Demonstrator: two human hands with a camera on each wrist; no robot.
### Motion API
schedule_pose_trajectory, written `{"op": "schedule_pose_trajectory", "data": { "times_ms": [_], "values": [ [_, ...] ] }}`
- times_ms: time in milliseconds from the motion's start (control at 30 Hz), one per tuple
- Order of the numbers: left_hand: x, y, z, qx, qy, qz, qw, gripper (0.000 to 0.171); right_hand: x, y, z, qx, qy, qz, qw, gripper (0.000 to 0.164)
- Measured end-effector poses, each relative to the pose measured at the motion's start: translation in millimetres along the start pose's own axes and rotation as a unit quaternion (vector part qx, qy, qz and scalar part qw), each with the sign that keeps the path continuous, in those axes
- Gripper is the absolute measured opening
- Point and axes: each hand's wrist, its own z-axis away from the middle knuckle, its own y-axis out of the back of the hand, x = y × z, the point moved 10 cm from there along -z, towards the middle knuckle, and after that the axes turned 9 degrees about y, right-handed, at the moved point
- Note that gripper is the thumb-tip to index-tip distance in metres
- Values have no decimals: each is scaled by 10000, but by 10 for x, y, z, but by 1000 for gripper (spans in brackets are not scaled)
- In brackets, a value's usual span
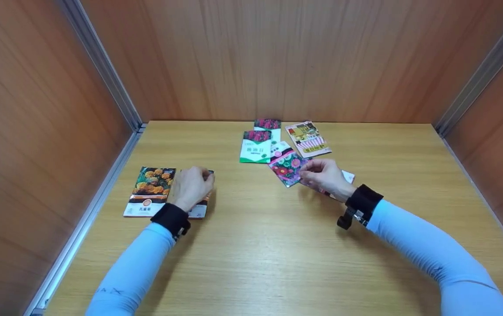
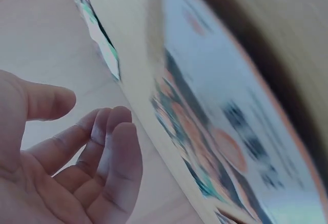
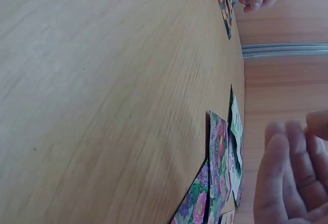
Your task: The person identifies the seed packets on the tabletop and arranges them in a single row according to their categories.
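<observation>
Near a packet (image 2: 230, 147), left wrist view shows left hand's (image 2: 66, 190) grip apart; head's doesn't.

The flat rectangular orange-flowered packet (image 1: 150, 192) at far left is banded in black and white below its blooms. 2 flat rectangular green-and-white packets (image 1: 255, 147) are topped with magenta flowers; the yellowish wooden tabletop (image 1: 251, 259) is streaked with grain.

the left arm (image 1: 133, 267) slants forward from below; the right arm (image 1: 426, 245), bent, reaches in from the lower right. the left hand (image 1: 191, 188) curves its fingers (image 2: 123, 167) loosely, thumb (image 2: 51, 101) apart; the right hand (image 1: 325, 177) curls softly, thumb near its fingertips (image 3: 277, 144).
</observation>
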Motion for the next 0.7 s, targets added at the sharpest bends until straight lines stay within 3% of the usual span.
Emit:
{"op": "schedule_pose_trajectory", "data": {
  "times_ms": [133,300,500,700],
  "values": [
    [194,-46,14,34,-203,169,9996,31,-51,20,-44,219,197,374,9989,34],
    [391,-163,16,-134,-106,291,9994,44,-47,16,-84,298,184,582,9977,45],
    [643,-349,-1,-310,-69,453,9985,58,21,23,-157,267,-70,865,9959,58],
    [994,-634,-7,-666,-188,694,9952,61,80,100,-245,366,-378,1436,9882,63]
  ]
}}
